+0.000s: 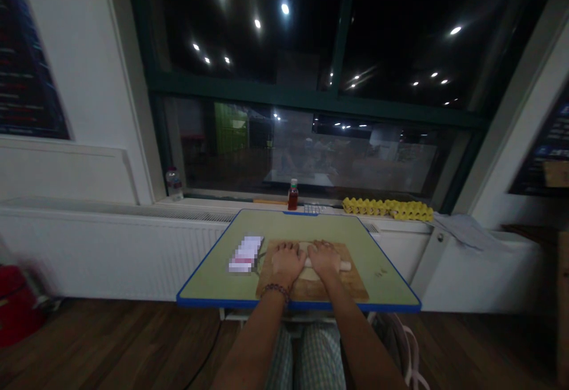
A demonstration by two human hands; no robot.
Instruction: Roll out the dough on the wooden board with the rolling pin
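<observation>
Both hands lie over a pale rolling pin (345,265), whose right end sticks out past my right hand. My left hand (287,261), with a beaded bracelet at its wrist, is closed over the pin's left part, fingers bent over the far side. Beside it, thumbs close together, my right hand (325,258) is closed over the pin's other half. Flattened pale dough (308,275) shows under and between the hands. Beneath it lies a wooden board (355,288); the hands hide much of the dough and pin.
The board rests on a small green table (213,283) with a blue edge. A blurred-out phone-like object (246,253) lies left of the board. Along the windowsill stand a red-liquid bottle (293,197), a clear bottle (174,184) and yellow egg cartons (387,208).
</observation>
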